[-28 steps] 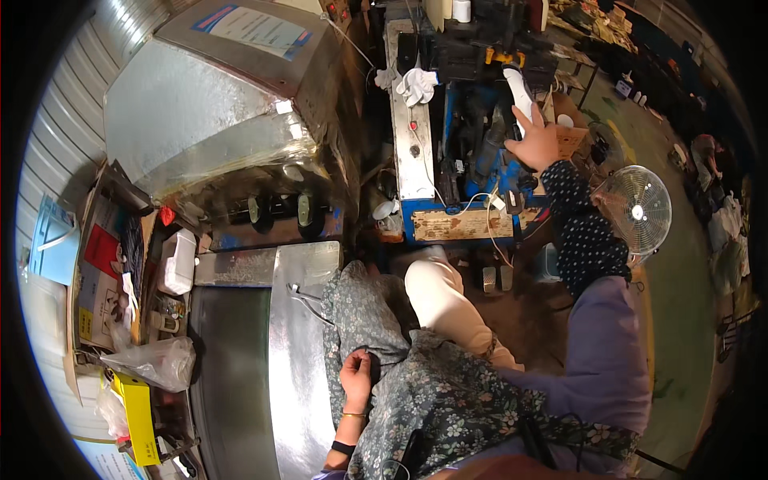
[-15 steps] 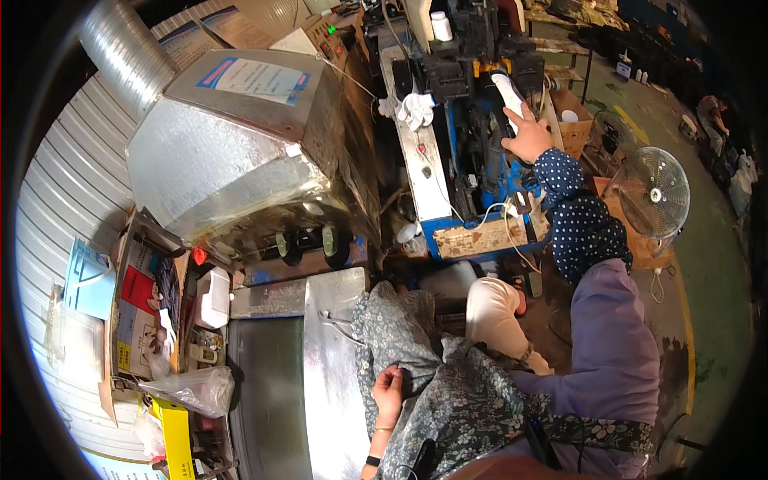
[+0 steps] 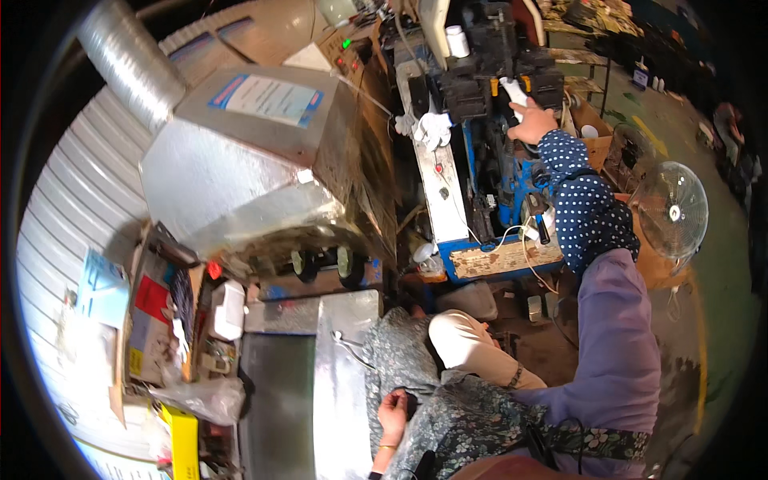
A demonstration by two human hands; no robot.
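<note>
R hand [image 3: 533, 124] is out at the machine [image 3: 496, 48], fingers on the near end of a long white piece [image 3: 514, 93]; thumb's spread off to the L side. Can't tell if the grip is firm or just a touch. White piece sits in the front of the machine, far end btwn yellow bits [image 3: 524, 83], tilted w/ near end toward the person.

L hand [image 3: 392, 414] is down on the floral apron [image 3: 472, 416], fingers bent in close together, narrow; can't tell if they pinch cloth or a small dark thing there.

White gloves [image 3: 433, 130] lie on the ledge L of the machine; white bottle [image 3: 457, 42] stands up top. Cardboard box [image 3: 594, 148] & round fan [image 3: 674, 212] are to the R. Over on the L: big metal hood [image 3: 232, 176], dark belt [image 3: 278, 408] below it, plus plastic bag [image 3: 212, 400] near a yellow box [image 3: 182, 444].
</note>
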